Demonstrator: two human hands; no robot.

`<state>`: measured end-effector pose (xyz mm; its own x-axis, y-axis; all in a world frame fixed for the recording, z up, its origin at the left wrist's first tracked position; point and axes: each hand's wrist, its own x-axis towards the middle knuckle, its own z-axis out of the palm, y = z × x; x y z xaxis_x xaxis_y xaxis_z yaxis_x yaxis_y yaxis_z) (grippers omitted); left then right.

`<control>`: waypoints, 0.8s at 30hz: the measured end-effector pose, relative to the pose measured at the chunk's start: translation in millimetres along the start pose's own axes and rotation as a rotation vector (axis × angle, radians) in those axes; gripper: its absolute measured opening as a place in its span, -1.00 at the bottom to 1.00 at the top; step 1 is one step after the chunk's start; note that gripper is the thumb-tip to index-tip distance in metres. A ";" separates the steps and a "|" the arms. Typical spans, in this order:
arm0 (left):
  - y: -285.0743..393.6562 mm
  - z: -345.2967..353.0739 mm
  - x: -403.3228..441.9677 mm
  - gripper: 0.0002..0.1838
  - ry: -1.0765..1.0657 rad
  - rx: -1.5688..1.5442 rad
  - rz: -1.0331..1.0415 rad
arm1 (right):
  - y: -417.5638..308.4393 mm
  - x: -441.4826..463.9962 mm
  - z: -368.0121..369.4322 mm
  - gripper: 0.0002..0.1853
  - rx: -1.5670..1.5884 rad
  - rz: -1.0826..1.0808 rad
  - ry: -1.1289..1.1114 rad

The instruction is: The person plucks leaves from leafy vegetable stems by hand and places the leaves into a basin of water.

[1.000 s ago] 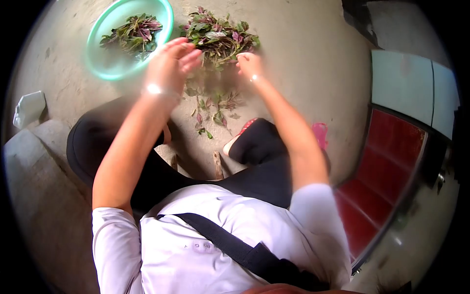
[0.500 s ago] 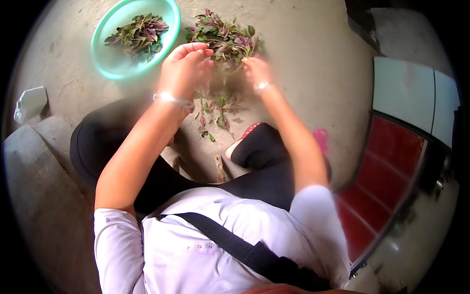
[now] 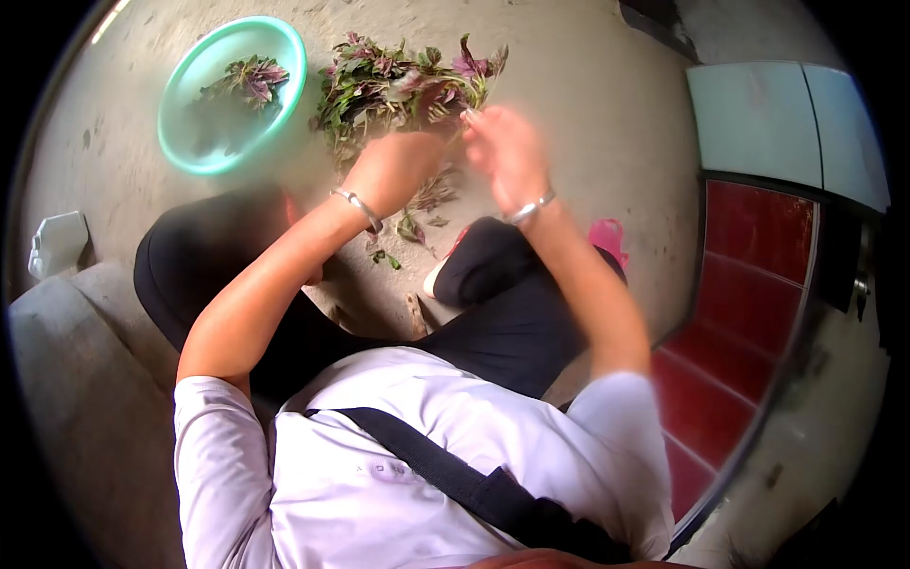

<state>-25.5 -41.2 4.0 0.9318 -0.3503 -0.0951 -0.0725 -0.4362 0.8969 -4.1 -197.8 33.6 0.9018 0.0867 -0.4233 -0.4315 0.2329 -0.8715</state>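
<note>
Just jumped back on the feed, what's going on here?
The right hand pinches a leafy stem beside a green-and-purple leafy pile on the floor. The left hand is close by, its fingers too blurred to tell whether it holds anything. More leaves lie in the green basin, left of the pile.

A worn, dull grey-beige floor [image 3: 607, 142] spreads across the room, speckled with marks. Along the right stand pale blue-green panels [image 3: 758, 123] beside glossy red tiles [image 3: 754, 308] with light joints; a bright strip [image 3: 109, 21] gleams upper left.
</note>
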 end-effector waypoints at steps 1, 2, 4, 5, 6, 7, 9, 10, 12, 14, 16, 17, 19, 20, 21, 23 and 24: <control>5.8 -0.9 -2.2 -0.80 0.023 0.002 0.070 | 0.7 -1.4 -2.3 -0.90 -0.013 -0.017 -0.003; 10.4 -1.1 -3.9 -0.80 0.047 0.004 0.139 | 1.1 -1.5 -4.4 -0.90 -0.015 -0.022 -0.015; 14.7 0.7 -5.3 -0.82 0.066 -0.052 0.131 | 1.9 -0.9 -7.9 -0.89 -0.020 -0.031 -0.041; 14.9 1.3 -5.8 -0.82 0.055 -0.028 0.099 | 2.1 -2.0 -8.9 -0.88 -0.024 -0.032 -0.051; 13.2 1.8 -5.7 -0.81 0.044 -0.003 0.064 | 3.6 -1.6 -10.0 -0.88 -0.029 -0.048 -0.058; 6.2 4.6 -5.0 -0.81 0.116 0.033 0.101 | 5.8 -0.6 -11.1 -0.88 -0.032 -0.062 -0.065; -0.6 5.7 -1.0 -0.81 0.151 -0.013 -0.030 | 11.5 2.0 -14.1 -0.89 -0.079 -0.123 -0.076; -2.1 5.7 1.5 -0.81 0.169 -0.038 -0.095 | 12.5 1.5 -13.7 -0.89 -0.121 -0.174 -0.084; -10.7 9.9 7.4 -0.79 0.210 -0.252 -0.118 | 15.0 -1.5 -11.8 -0.91 -0.208 -0.276 -0.102; -39.6 21.8 13.3 -0.77 0.243 -0.391 0.027 | 18.5 -5.7 -9.1 -0.93 -0.253 -0.359 -0.104; -35.4 16.4 16.4 -0.79 0.202 -0.574 -0.160 | 23.6 -8.2 -6.4 -0.91 -0.315 -0.473 -0.108; -30.3 14.4 15.1 -0.80 0.214 -0.692 -0.320 | 30.4 -5.9 -9.8 -0.90 -0.367 -0.519 -0.105; -9.2 11.3 14.1 -0.83 0.265 -0.891 -0.377 | 28.6 -5.2 -12.4 -0.90 -0.449 -0.535 -0.097; -10.5 12.3 12.3 -0.84 0.261 -0.901 -0.397 | 27.9 -5.3 -12.5 -0.90 -0.490 -0.543 -0.094; -14.7 14.3 10.3 -0.85 0.257 -0.912 -0.415 | 29.1 -5.9 -11.7 -0.89 -0.489 -0.556 -0.065; -33.6 19.1 10.0 -0.87 0.203 -0.834 -0.457 | 32.1 -7.4 -10.0 -0.98 -0.417 -0.514 -0.110; -37.9 20.7 10.8 -0.86 0.207 -0.867 -0.505 | 34.1 -7.3 -9.2 -0.98 -0.382 -0.491 -0.133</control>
<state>-20.0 -45.6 -40.0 0.8313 -0.1061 -0.5457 0.5511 0.2849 0.7843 -25.6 -199.4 4.7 0.9813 0.1826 0.0613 0.0777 -0.0839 -0.9934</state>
